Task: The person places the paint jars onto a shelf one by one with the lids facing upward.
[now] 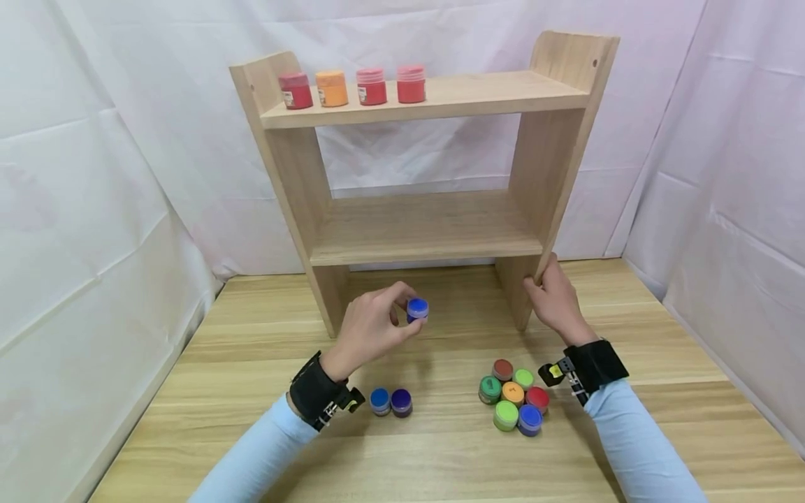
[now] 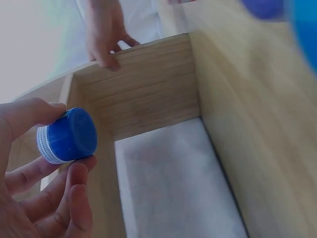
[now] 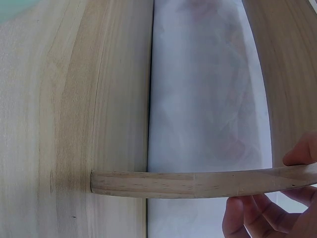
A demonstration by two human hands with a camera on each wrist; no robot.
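Observation:
My left hand (image 1: 372,323) pinches a small blue paint jar (image 1: 417,309) between thumb and fingers, in front of the shelf's lower opening. In the left wrist view the blue jar (image 2: 74,135) lies tipped sideways, its white ribbed band toward the palm. With my right hand (image 1: 556,299) I grip the front edge of the right side panel of the wooden shelf (image 1: 428,223), low down. The right wrist view shows the thumb on one face of that panel (image 3: 188,184) and the fingers (image 3: 247,218) on the other.
Dark red (image 1: 297,91), orange (image 1: 332,89) and two pinkish-red jars (image 1: 372,86) line the top shelf's left half. A blue jar (image 1: 380,401) and a purple jar (image 1: 401,402) stand on the table (image 1: 251,391) near my left wrist. Several mixed-colour jars (image 1: 512,394) cluster by my right wrist.

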